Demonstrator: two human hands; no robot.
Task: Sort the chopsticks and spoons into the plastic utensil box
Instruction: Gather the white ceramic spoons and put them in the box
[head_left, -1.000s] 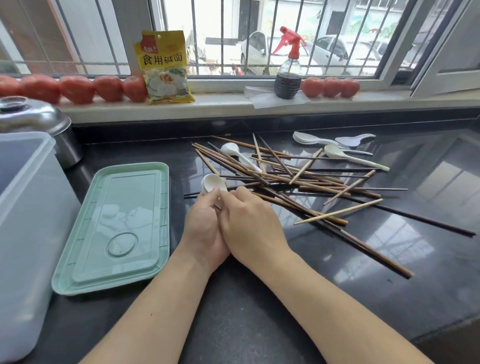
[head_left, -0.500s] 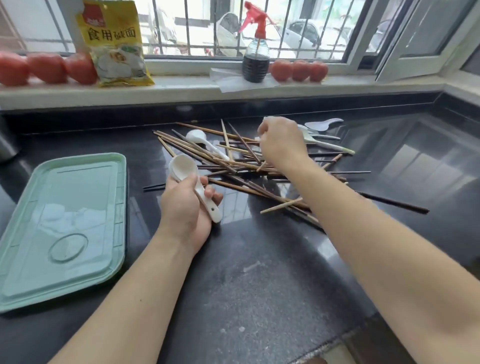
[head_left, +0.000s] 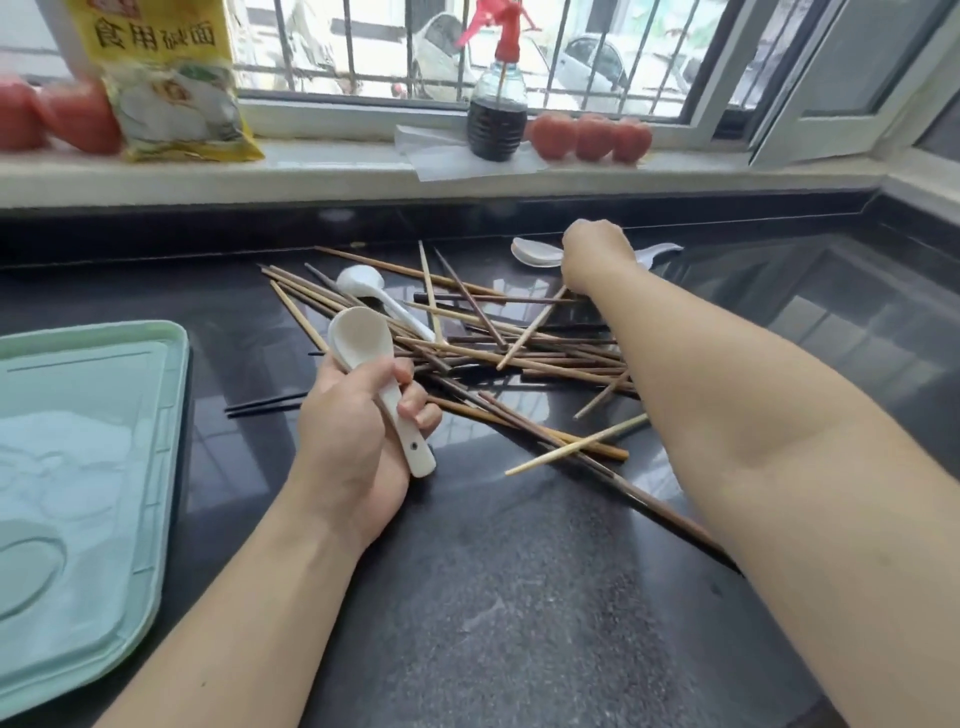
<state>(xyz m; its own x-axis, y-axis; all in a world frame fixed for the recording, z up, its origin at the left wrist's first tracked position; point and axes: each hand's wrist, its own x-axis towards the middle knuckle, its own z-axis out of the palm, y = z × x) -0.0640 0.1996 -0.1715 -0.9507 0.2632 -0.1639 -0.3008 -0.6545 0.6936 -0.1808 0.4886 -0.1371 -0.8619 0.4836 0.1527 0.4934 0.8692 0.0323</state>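
Spoons being gathered first. Left hand (head_left: 358, 447) grips a white spoon (head_left: 379, 384) by its handle, fingers curled round it, bowl up, held above the counter (head_left: 519, 597) near the chopsticks (head_left: 519, 343). A second ago both hands were together at the near edge of the pile; the right hand (head_left: 595, 254) has since reached across to the far spoons (head_left: 535, 252) by the back wall. Its fingers curl down onto them, but whether it has one pinched I cannot tell. A third spoon (head_left: 363, 283) lies among the sticks. Green lid (head_left: 93, 467) sits left; the box itself is out of view. Nothing sorted yet, by my reading.
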